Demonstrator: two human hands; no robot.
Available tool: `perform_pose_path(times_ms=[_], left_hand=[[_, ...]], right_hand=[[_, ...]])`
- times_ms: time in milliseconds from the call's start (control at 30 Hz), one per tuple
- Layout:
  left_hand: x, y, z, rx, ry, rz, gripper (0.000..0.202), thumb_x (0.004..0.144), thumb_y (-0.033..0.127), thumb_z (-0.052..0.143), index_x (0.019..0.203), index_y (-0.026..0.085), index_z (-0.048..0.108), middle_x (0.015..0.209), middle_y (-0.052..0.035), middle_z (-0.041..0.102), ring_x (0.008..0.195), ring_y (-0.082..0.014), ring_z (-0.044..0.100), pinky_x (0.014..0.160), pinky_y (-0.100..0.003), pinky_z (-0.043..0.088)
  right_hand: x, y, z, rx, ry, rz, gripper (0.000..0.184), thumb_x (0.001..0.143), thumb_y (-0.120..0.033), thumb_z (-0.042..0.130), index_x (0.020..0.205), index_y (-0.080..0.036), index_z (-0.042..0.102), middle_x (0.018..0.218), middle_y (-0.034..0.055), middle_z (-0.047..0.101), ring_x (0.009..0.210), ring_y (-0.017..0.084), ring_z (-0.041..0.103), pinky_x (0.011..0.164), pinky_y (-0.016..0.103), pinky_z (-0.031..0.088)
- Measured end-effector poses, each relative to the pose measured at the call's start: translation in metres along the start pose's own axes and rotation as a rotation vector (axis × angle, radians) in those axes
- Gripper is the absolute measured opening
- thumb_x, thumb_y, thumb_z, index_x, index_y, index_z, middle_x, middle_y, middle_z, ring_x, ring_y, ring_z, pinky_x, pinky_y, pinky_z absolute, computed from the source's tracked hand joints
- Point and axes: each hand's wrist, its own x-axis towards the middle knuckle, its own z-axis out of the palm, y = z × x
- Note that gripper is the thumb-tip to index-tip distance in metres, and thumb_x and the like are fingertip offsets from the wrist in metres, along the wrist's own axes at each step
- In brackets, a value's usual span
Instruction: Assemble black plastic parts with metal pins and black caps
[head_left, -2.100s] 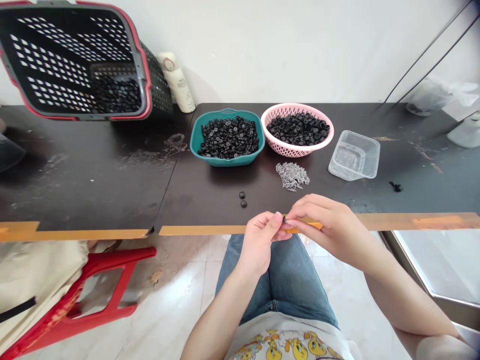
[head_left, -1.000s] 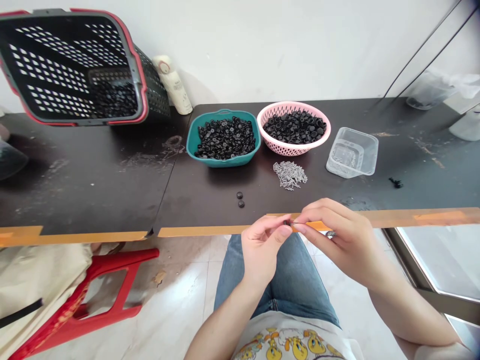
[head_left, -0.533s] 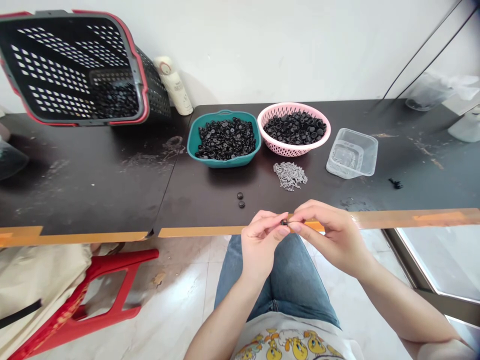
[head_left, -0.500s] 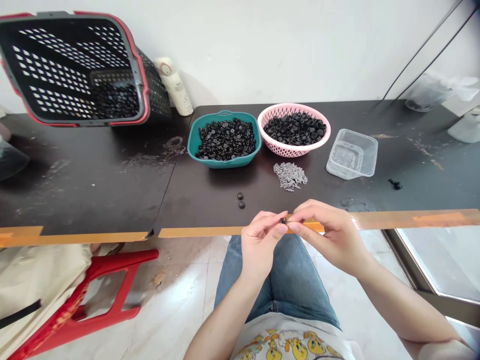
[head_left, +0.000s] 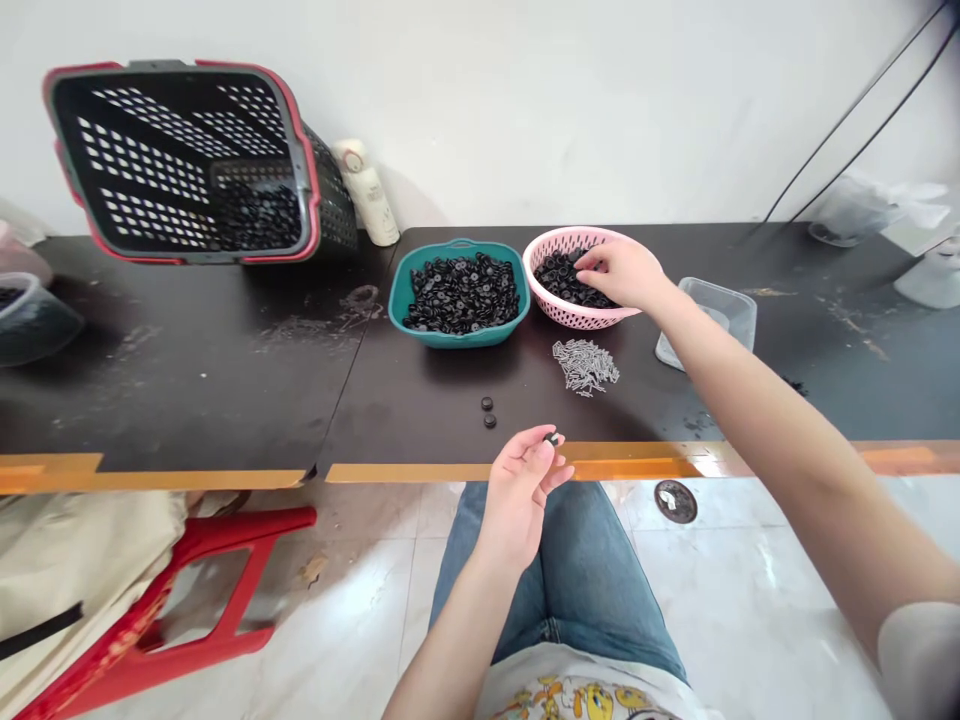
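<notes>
A small dark piece (head_left: 552, 438) is being pinched at the bench's (head_left: 420, 400) front edge. Black caps (head_left: 558, 278) are lying in a pink basket (head_left: 577, 315) near the back edge.

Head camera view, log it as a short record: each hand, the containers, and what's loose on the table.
Left hand: pinching a small black part
Right hand: over the pink basket, at its black parts; grip unclear
Teal tray: holds black discs
Clear tub: partly behind the right arm
Loose on table: silver pile, two round black pieces
</notes>
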Motion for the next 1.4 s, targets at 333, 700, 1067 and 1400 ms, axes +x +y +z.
perform_pose_path(times_ms=[333, 700, 1067, 1400], left_hand=[[-0.003, 0.005, -0.012, 0.0, 0.033, 0.035, 0.032, 0.071, 0.035, 0.091, 0.096, 0.02, 0.076, 0.096, -0.0013, 0.073, 0.073, -0.0073, 0.065, 0.075, -0.02, 0.06], [-0.01, 0.02, -0.007, 0.091, 0.023, 0.226, 0.032, 0.07, 0.039, 0.092, 0.091, 0.021, 0.076, 0.085, 0.0004, 0.071, 0.073, -0.0088, 0.065, 0.076, -0.022, 0.059], [-0.032, 0.012, 0.0, 0.043, -0.254, 0.305, 0.02, 0.08, 0.035, 0.085, 0.09, 0.022, 0.074, 0.085, -0.0003, 0.071, 0.075, -0.0084, 0.066, 0.078, -0.02, 0.058], [-0.06, 0.027, 0.001, 0.837, -0.11, 0.765, 0.024, 0.084, 0.012, 0.079, 0.103, 0.026, 0.075, 0.096, 0.0, 0.074, 0.09, -0.0118, 0.069, 0.085, -0.022, 0.058]], right_hand=[[0.049, 0.006, 0.051, 0.029, -0.08, 0.092, 0.014, 0.076, -0.007, 0.08, 0.083, -0.015, 0.071, 0.086, 0.0123, 0.075, 0.09, 0.032, 0.072, 0.093, 0.052, 0.055], [-0.084, -0.051, 0.006, 0.592, -0.044, -0.07, 0.018, 0.087, -0.023, 0.075, 0.105, -0.021, 0.077, 0.104, 0.0072, 0.076, 0.092, 0.024, 0.072, 0.089, 0.042, 0.06], [-0.229, -0.117, 0.055, 1.432, 0.003, 0.022, 0.029, 0.093, -0.027, 0.074, 0.12, -0.038, 0.073, 0.108, 0.003, 0.074, 0.099, 0.017, 0.072, 0.081, 0.028, 0.063], [-0.245, -0.13, 0.052, 1.72, 0.142, 0.139, 0.025, 0.081, -0.021, 0.086, 0.1, -0.031, 0.072, 0.097, -0.0007, 0.079, 0.088, 0.017, 0.077, 0.083, 0.028, 0.065]])
